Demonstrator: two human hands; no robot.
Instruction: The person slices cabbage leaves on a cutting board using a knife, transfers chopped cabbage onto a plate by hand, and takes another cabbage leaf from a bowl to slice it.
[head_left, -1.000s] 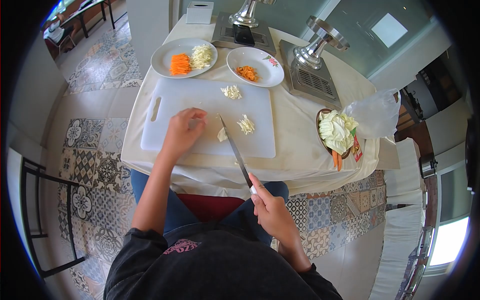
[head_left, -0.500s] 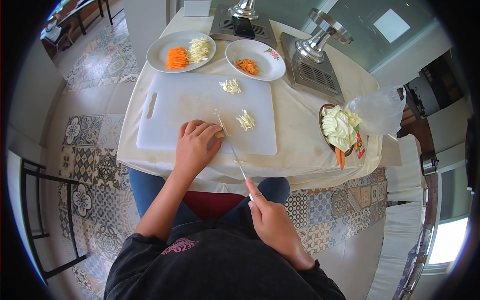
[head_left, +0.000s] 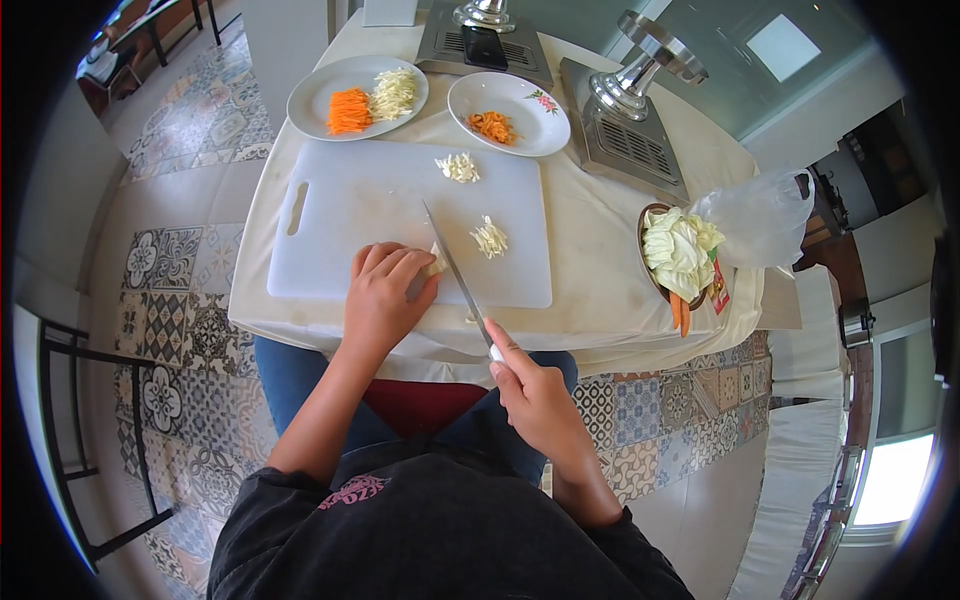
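On the white cutting board [head_left: 350,215], my left hand [head_left: 385,300] presses a pale vegetable piece [head_left: 436,262] down with curled fingers that cover most of it. My right hand [head_left: 535,400] grips a kitchen knife [head_left: 458,267] by its white handle, index finger stretched along the top. Its blade slants over the board, just right of the piece; whether it touches is unclear. Two small heaps of cut pale strips lie further right, a far heap [head_left: 458,167] and a nearer heap [head_left: 490,237].
Behind the board, an oval plate [head_left: 305,105] holds carrot and pale strips, and a flowered plate [head_left: 545,130] holds orange shreds. Metal stands [head_left: 630,145] occupy the back. At right, a bowl [head_left: 648,270] holds cabbage [head_left: 680,250] and carrots [head_left: 680,315] beside a plastic bag [head_left: 755,220].
The knife has risen slightly, its tip shifting left and away from me, with more of the blade's flat side showing. My right hand moved a little forward; my left hand stays on the piece.
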